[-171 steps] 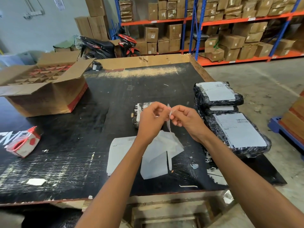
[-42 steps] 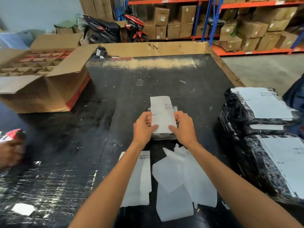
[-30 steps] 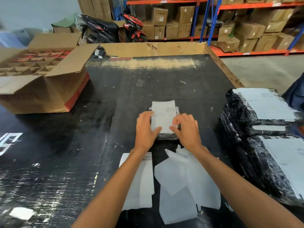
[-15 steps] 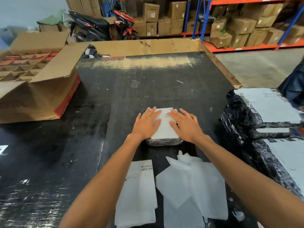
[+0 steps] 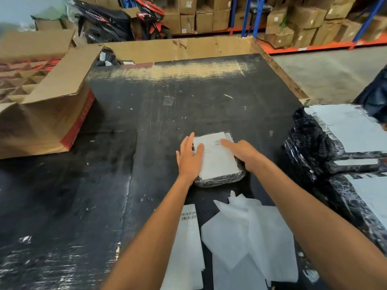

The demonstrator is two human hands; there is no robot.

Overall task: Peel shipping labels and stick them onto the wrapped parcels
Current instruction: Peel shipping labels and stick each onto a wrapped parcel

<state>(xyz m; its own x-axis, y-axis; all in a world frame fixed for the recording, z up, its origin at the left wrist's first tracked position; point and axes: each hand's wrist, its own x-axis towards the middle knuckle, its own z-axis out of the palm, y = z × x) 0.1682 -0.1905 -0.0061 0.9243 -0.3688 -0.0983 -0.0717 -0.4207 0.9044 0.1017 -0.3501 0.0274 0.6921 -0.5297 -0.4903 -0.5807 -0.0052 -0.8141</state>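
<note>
Label (image 5: 216, 158) lies lengthwise on parcel (image 5: 219, 180), barcode end far

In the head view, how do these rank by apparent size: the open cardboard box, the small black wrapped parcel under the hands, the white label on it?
Largest to smallest:
1. Open brown cardboard box
2. Small black wrapped parcel
3. White shipping label, which covers most of the parcel's top, so those two look close.

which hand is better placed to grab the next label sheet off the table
Left, probably. The left hand sits directly above the unpeeled label sheet by the left forearm; the right hand would have to cross over.
</note>
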